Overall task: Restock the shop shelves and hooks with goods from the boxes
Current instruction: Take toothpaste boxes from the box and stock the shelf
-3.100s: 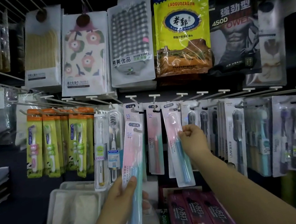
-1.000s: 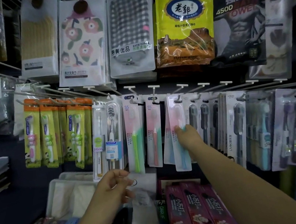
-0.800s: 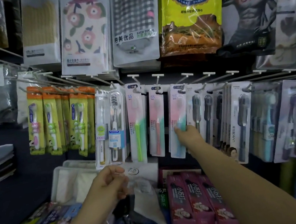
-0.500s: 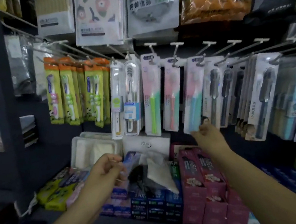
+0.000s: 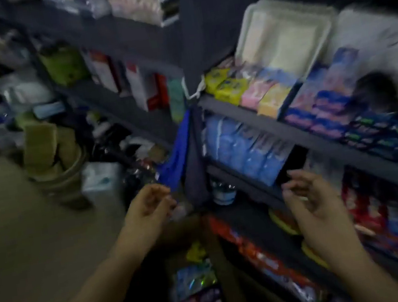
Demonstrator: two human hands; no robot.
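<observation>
Blurred view down at the dark shelves [image 5: 259, 113], packed with boxed goods [image 5: 328, 105], and at an open box of packets [image 5: 198, 290] on the floor between the forearms. Left hand [image 5: 147, 207] above the box, fingers loosely curled, thumb near the fingertips, nothing visible between them. Right hand [image 5: 311, 198] just before the shelf edge, fingers relaxed and spread, gripping nothing, touching nothing visibly.

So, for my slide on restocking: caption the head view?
Both hands, left hand and right hand, hover empty above an open box of goods beside stocked shelves.
</observation>
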